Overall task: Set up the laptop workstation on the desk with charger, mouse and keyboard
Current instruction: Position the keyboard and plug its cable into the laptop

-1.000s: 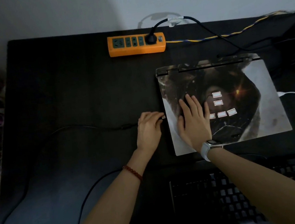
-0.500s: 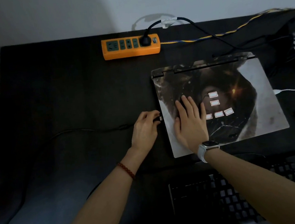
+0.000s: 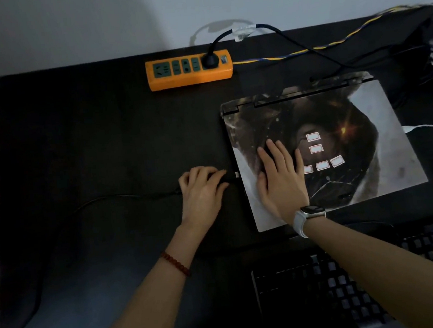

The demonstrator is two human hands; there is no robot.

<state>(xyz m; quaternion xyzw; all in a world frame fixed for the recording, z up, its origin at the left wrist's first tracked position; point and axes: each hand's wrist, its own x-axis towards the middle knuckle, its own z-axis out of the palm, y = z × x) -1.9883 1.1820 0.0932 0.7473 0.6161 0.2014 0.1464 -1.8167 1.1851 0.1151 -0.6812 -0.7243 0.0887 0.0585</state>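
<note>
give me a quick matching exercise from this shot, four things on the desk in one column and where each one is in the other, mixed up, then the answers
Things:
1. power strip
2. laptop
3. keyboard
4. left hand

Places:
A. near edge of the desk, bottom right
B. gripping a black cable's plug beside the laptop's left edge
C. far edge of the desk, one black plug in it
D. lid closed, right hand flat on top

Pairs: 1-C, 2-D, 3-A, 4-B
</note>
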